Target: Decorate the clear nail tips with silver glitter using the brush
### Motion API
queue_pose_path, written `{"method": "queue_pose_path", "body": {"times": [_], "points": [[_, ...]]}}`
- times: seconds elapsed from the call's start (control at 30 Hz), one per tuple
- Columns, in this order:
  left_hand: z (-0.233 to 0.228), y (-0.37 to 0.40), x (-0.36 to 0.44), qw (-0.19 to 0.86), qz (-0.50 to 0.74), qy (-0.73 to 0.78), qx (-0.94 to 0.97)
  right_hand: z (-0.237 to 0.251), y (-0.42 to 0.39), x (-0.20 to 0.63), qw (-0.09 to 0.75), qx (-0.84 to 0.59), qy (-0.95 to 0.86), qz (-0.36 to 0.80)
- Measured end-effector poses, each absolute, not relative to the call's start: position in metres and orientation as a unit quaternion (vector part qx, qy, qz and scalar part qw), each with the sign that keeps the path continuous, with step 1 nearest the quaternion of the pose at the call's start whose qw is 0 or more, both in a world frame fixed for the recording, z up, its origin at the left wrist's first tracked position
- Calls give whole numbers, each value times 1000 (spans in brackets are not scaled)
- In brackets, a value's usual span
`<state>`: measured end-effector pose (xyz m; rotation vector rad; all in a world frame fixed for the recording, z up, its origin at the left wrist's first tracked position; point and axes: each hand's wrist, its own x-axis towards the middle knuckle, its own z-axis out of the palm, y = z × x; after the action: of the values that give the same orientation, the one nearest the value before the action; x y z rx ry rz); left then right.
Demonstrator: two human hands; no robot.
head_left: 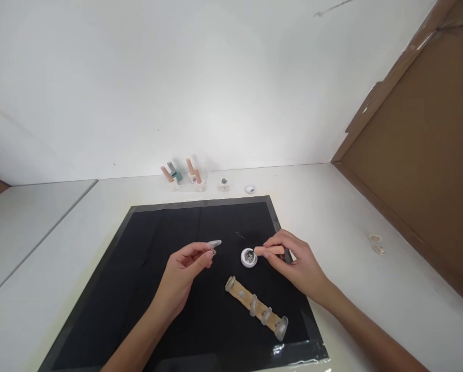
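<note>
My left hand pinches a pale, translucent false nail over the black mat, its pointed end to the right. In my right hand is a nail polish brush, held by its peach handle, with the tip at a small round white jar. Silvery glitter or flakes show inside the jar. Whether the bristles touch them I cannot tell. Below the jar a tan strip lies at a slant, bearing several more translucent false nails.
Nail polish bottles with peach and grey-green caps stand along the white wall. Beside them are an uncapped small bottle and a round white lid. Two small round pieces lie at the right. Brown cardboard rises on the right.
</note>
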<state>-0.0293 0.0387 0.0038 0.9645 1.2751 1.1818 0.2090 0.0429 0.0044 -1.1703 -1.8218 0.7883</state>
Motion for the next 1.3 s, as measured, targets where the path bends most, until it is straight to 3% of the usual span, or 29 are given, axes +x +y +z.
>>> {"method": "queue_pose_path", "body": {"times": [0.57,0.93,1.3], "points": [[5,28,-28,619,468,507,376,-6,44,204,371,-427,-793,225],[7,27,-26,632,446,517,366,-6,46,203,331,-442,-797,245],[7,26,-26,641,435,508,377,-2,43,206,399,-481,-719,302]]}}
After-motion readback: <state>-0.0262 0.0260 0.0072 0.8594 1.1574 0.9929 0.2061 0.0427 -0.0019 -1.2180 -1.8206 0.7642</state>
